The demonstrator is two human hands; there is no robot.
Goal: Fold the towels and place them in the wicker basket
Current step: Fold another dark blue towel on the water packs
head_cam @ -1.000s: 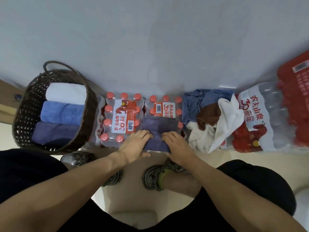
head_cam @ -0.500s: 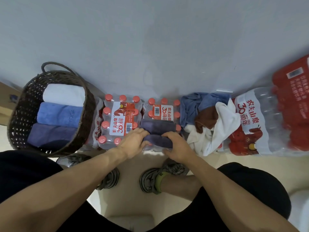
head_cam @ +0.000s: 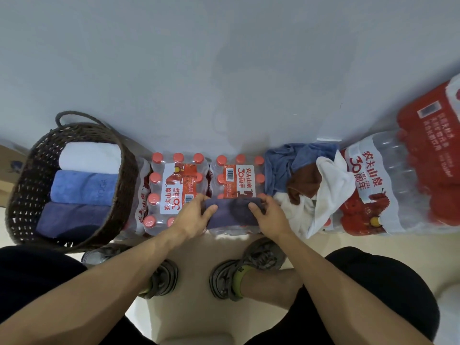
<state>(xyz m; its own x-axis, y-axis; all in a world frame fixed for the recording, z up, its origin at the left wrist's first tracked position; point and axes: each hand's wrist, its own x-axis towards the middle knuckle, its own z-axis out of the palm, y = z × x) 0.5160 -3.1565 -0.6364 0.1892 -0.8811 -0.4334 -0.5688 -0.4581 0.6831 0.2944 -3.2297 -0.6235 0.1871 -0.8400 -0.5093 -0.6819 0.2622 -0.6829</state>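
Basket (head_cam: pixel 29 195) at left holds three folded towels. Left hand (head_cam: pixel 194 217) and right hand (head_cam: pixel 267 217) grip opposite ends of the dark purple towel (head_cam: pixel 232 214), long axis left-right, atop the bottle pack (head_cam: pixel 236 178).

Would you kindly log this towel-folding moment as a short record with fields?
surface: two bottle packs
in hand: dark purple towel, folded, gripped at its ends by left hand and right hand
wicker basket: three rolled towels: white, blue, dark purple
unfolded pile: blue, brown, white cloths, right of the packs
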